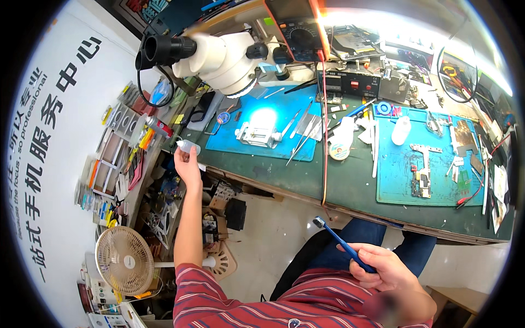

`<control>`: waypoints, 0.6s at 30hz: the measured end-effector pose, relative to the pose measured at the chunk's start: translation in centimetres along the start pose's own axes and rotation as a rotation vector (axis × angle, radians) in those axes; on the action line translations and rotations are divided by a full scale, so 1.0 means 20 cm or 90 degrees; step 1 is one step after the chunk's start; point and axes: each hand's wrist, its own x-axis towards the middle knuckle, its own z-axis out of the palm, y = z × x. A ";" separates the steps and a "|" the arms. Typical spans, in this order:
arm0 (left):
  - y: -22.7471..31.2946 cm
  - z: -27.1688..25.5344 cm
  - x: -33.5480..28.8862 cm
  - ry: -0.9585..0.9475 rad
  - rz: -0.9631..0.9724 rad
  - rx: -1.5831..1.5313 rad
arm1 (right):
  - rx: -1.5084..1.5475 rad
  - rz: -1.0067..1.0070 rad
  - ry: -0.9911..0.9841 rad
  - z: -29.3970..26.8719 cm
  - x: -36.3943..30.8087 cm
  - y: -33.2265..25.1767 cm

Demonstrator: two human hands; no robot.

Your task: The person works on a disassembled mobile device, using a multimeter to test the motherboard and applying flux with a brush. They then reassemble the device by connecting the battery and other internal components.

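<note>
My left hand (pixel 187 164) reaches out to the bench's left end, its fingers closed round a small translucent plastic bottle (pixel 189 146) with a narrow tip. In front of my body, my right hand (pixel 377 265) grips a blue toothbrush (pixel 342 244) by its handle, the dark bristle head pointing up and left. Beyond the left hand, a metal clamp fixture (pixel 259 134) sits under bright light on a blue mat (pixel 224 141). Tweezers (pixel 302 141) and other thin tools lie beside it. Whatever the clamp holds is lost in the glare.
A white microscope (pixel 219 59) overhangs the left mat. On the right, another blue mat (pixel 391 186) carries a phone circuit board (pixel 422 172) and a white bottle (pixel 401 130). A red cable (pixel 325 175) hangs over the bench's front edge. A fan (pixel 124 261) stands at lower left.
</note>
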 end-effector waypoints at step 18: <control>0.81 0.63 -1.02 -0.411 0.196 0.021 | -0.921 -0.605 0.839 -0.17 -0.72 -0.24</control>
